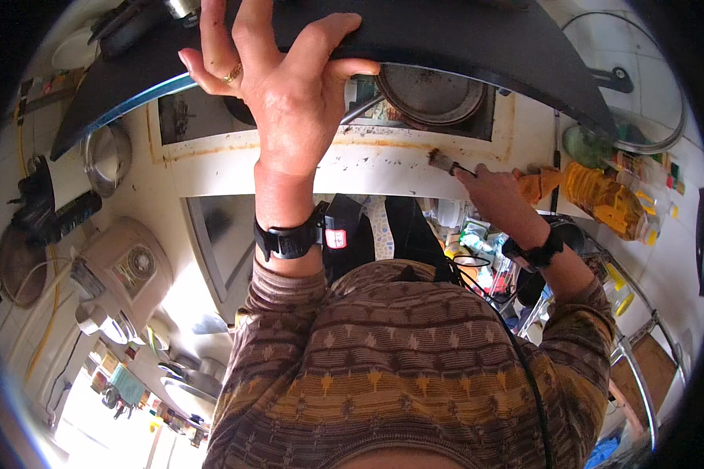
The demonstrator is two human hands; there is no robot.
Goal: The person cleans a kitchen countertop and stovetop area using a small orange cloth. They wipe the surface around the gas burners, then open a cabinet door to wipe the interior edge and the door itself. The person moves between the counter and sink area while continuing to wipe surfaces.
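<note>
My left hand (293, 88) is raised at the top, its fingers spread across the edge of a large dark panel (446, 35); the thumb and fingertips touch it, and whether they grip it is unclear. Low on the right, my right hand (496, 190) holds a small brush (443, 161) by its dark handle, its bristles over the white counter (352, 170). Dark specks lie on the counter beside the bristles. Behind, a round dark pan (431, 97) sits in a recess edged with brown stains, partly hidden by the panel.
An orange cloth (540, 184) and a bottle of yellow oil (604, 199) are right of my right hand. A metal bowl (107, 158) and a rice cooker (132, 269) stand on the left. A metal rack (639, 375) with various items is at the lower right.
</note>
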